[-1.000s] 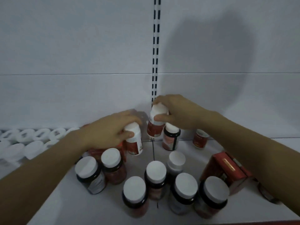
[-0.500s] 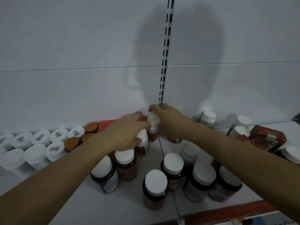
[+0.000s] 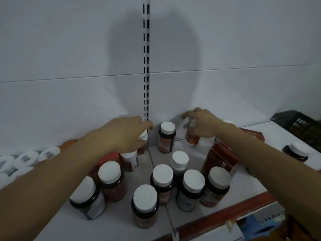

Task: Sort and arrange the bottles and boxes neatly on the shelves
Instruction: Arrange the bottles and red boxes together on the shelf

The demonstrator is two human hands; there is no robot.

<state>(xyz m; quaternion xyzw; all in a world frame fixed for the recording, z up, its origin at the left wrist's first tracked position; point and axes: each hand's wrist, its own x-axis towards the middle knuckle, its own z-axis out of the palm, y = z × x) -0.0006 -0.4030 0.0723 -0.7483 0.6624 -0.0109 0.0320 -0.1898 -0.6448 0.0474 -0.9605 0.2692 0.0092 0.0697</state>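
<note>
Left hand (image 3: 125, 134) curls over small white-capped plastic bottle (image 3: 143, 136), upright at back wall by slotted metal upright (image 3: 146, 66). Right hand (image 3: 203, 124) pinches small red-labelled white bottle (image 3: 192, 139) by its top, upright, just right of dark white-capped jar (image 3: 166, 136). Likely sets down there.

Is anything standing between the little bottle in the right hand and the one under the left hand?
Yes. A dark bottle with a white cap stands upright near the back wall, directly between the red-labelled bottle that the right hand grips and the white-topped bottle that the left hand holds.
</note>
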